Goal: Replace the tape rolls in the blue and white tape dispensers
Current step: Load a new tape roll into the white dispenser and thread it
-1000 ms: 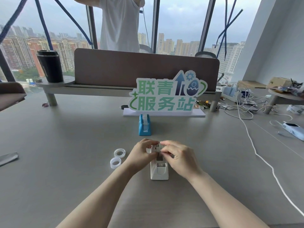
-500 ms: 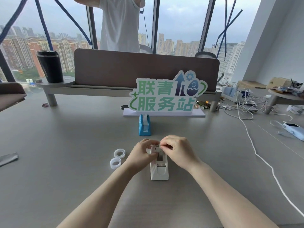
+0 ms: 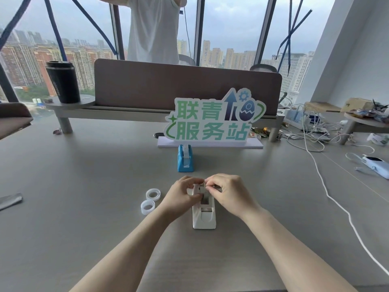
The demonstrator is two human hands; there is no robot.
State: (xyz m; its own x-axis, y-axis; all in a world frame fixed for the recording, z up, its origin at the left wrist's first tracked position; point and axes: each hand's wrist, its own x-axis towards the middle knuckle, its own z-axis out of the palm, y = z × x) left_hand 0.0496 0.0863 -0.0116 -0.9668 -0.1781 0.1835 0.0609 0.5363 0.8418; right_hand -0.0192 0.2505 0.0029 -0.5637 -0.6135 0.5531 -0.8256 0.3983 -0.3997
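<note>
A white tape dispenser [image 3: 204, 217] stands on the grey table in front of me. My left hand [image 3: 181, 197] grips the far part of its left side. My right hand [image 3: 229, 193] pinches a small piece, seemingly the tape's end, above the dispenser's far part; the roll itself is hidden by my fingers. Two clear tape rolls [image 3: 149, 201] lie flat just left of my left hand. A blue tape dispenser [image 3: 185, 160] with a roll in it stands farther back, before a sign.
A green-lettered sign [image 3: 212, 121] on a white base stands behind the blue dispenser. A black tumbler [image 3: 63, 82] sits on a shelf at the far left. White cables [image 3: 328, 197], a pale-blue device [image 3: 376, 165] and clutter cover the right. A person stands beyond the divider.
My right hand has drawn back from over the dispenser's middle toward its far end, uncovering the slot; its fingers now pinch higher up. My left hand has stayed put.
</note>
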